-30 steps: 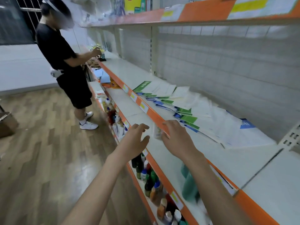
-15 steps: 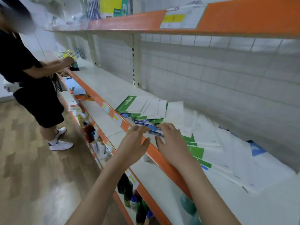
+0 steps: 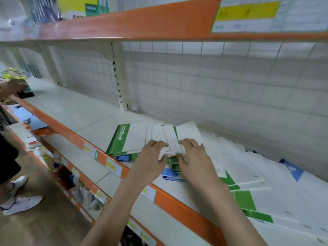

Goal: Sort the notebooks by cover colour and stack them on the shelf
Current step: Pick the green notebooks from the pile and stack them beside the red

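Note:
A fanned pile of notebooks (image 3: 248,183) with white covers and green or blue spines lies along the white shelf (image 3: 79,110). At the pile's left end is a green-spined notebook (image 3: 122,139) printed "NoteBook", with blue-spined ones (image 3: 124,158) under it. Another blue-spined one (image 3: 291,169) lies at the far right. My left hand (image 3: 152,157) and my right hand (image 3: 193,157) are side by side on the top white notebook (image 3: 170,137). Their fingers curl over its cover and the thumbs tuck at its near edge.
The shelf has an orange front rail (image 3: 67,128) with price tags. An orange-edged upper shelf (image 3: 142,22) hangs overhead. The lower shelf (image 3: 71,174) holds bottles and packets. Another person stands at the left, with a hand (image 3: 12,86) on the shelf and white shoes (image 3: 21,205) on the wooden floor.
Both hands rose from the shelf's front rail onto the notebook pile and took hold of the top white notebook. The view moved closer to the shelf.

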